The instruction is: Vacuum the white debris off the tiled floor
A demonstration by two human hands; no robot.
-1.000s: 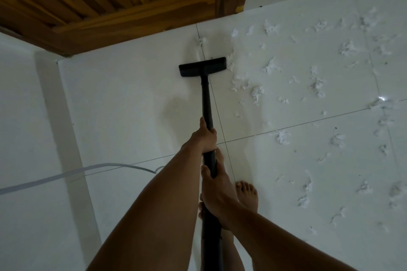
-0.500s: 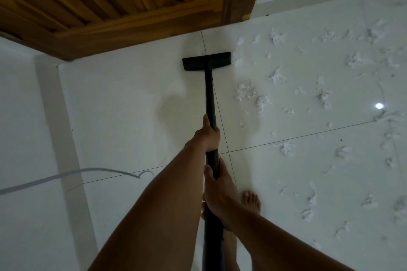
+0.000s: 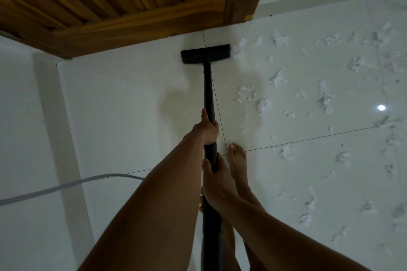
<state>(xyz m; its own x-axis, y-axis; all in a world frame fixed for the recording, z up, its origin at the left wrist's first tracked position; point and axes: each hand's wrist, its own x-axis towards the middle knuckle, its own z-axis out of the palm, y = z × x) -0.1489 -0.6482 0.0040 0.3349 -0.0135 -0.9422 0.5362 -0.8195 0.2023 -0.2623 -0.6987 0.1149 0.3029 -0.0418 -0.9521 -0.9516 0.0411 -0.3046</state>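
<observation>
Dozens of scraps of white debris (image 3: 263,104) lie scattered over the tiled floor (image 3: 121,105), all of them to the right of your vacuum. The nearest clump touches the right end of the black nozzle (image 3: 206,54). The tiles to its left look bare.

The nozzle sits flat on the floor, straddling a grout line, near the bottom edge of the wooden door (image 3: 110,6). It is a little closer to the door than it was half a second ago, and the small tuft that lay ahead of it a second ago is gone.

Your left hand (image 3: 206,130) wraps around the black wand (image 3: 208,94) partway down, with the thumb lying along the tube. Your right hand (image 3: 217,185) grips the same wand lower, nearer your body, fingers curled round it.

Your bare foot (image 3: 236,158) has come forward since the earlier frames. Its toes now reach the crossing of the grout lines, just right of the wand.

Off to the left, a grey cable (image 3: 66,187) runs across the floor and passes behind your left forearm. A round spot of reflected light (image 3: 381,107) shines on the tiles at far right, among the debris.
</observation>
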